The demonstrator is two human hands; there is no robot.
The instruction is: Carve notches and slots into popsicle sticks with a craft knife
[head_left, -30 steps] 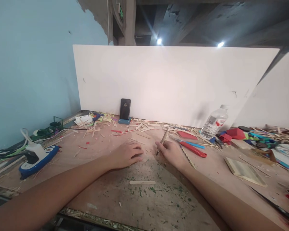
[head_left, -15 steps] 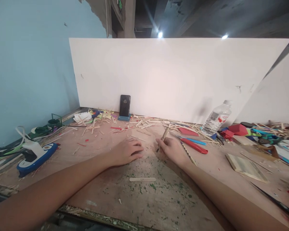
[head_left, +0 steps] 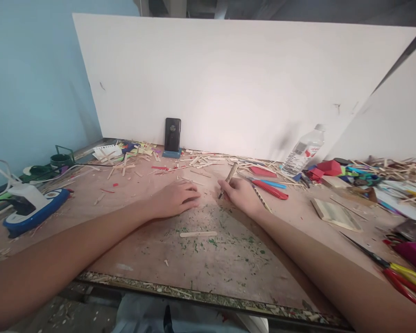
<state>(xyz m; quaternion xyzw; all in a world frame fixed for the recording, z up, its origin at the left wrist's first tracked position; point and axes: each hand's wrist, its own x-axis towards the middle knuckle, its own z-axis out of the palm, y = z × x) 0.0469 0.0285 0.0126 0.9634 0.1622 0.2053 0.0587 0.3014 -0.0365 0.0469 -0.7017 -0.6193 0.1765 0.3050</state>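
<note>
My left hand [head_left: 175, 199] lies palm down on the wooden tabletop, its fingers loosely stretched and holding nothing. Opposite it, my right hand [head_left: 243, 196] grips a tan wooden-looking rod with a dark lower end [head_left: 231, 174]. The rod tilts, with its lower end close to the table; what kind of tool it is I cannot make out. On the near side of both hands lies a flat craft stick [head_left: 198, 234], among green crumbs. A patterned pencil-like stick [head_left: 261, 196] rests beside my right wrist. Just beyond it are a red utility knife [head_left: 271, 190] and a blue pen-like item [head_left: 273, 184].
Many loose wooden sticks [head_left: 208, 160] litter the back. A phone [head_left: 172, 135] stands in a blue holder before a white panel [head_left: 211, 83]. A plastic bottle [head_left: 303, 151], a wooden block [head_left: 336, 215] and scissors [head_left: 384, 263] are right; a blue power strip [head_left: 38, 222] is left.
My view has tipped downward, so the table's near edge and the scissors' handles show more fully. Both hands keep nearly the same place on the table, and the rod stays in my right hand.
</note>
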